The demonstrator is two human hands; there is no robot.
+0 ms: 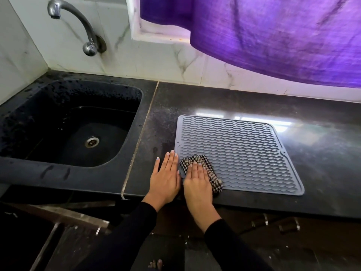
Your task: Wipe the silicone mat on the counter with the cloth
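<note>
A grey silicone mat (pixel 244 151) with wavy ridges lies flat on the dark counter (pixel 322 153). A black-and-white checked cloth (pixel 203 163) sits bunched on the mat's near left corner. My right hand (pixel 197 180) presses flat on top of the cloth, fingers together. My left hand (pixel 166 177) rests palm down on the counter just left of the mat, fingers spread, its fingertips at the mat's left edge. Both sleeves are black.
A black sink (pixel 78 130) with a metal drain is set into the counter at the left, under a curved metal tap (pixel 78 22). A purple curtain (pixel 273 36) hangs over the back wall. The counter's front edge runs just below my wrists.
</note>
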